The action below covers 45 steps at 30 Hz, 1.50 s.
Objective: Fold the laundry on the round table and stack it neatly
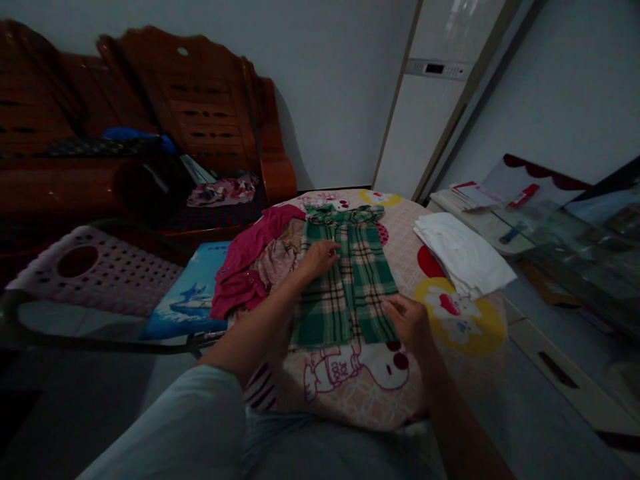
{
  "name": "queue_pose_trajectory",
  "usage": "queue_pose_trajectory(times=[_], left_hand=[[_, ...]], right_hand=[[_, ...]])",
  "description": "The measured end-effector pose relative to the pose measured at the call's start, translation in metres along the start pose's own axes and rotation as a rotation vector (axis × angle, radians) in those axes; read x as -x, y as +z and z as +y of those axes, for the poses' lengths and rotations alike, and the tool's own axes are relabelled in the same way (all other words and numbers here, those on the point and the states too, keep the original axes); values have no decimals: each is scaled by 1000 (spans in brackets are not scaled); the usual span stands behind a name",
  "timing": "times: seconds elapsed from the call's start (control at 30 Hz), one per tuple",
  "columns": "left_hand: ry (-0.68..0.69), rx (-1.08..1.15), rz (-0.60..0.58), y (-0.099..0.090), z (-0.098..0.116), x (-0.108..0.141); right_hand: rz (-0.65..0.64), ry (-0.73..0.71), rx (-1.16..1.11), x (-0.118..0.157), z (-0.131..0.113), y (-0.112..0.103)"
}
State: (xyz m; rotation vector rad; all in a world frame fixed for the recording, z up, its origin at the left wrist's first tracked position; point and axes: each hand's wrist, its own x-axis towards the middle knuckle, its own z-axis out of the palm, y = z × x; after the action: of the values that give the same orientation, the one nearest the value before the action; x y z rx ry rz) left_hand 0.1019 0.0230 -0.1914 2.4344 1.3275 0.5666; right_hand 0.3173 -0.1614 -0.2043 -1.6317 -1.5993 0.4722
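A green, black and cream plaid shirt lies on the round table, folded into a long panel with its collar at the far end. My left hand rests over the shirt's left half, fingers loosely bent and slightly apart near the front placket. At the shirt's right edge, close to the near corner, my right hand has thumb and fingertips pinched on the cloth. Left of the shirt lie a crumpled magenta garment and a tan-pink patterned garment, partly covered by it.
A patterned cloth covers the table. White folded fabric lies at its right side. On the left stand a pink woven chair, a blue printed bag and a wooden sofa. A cabinet stands at right.
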Motion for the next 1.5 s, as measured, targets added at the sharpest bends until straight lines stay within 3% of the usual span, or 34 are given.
queue_pose_trajectory(times=[0.1, 0.23, 0.37, 0.6, 0.9, 1.23, 1.5], left_hand=[[68, 120, -74, -3, 18, 47], [108, 253, -212, -1, 46, 94], [137, 225, -262, 4, 59, 117], [252, -5, -306, 10, 62, 148], [250, -55, -170, 36, 60, 167], [171, 161, -112, 13, 40, 175], [133, 194, -79, 14, 41, 178]], right_hand=[[-7, -53, 30, 7, 16, -19], [-135, -136, 127, 23, 16, -16], [-175, -266, 219, 36, 12, -6], [-304, -412, 490, 47, 15, -5], [-247, -440, 623, 44, 19, 5], [-227, -394, 310, 43, -9, 28], [-296, -417, 328, 33, -12, 42]])
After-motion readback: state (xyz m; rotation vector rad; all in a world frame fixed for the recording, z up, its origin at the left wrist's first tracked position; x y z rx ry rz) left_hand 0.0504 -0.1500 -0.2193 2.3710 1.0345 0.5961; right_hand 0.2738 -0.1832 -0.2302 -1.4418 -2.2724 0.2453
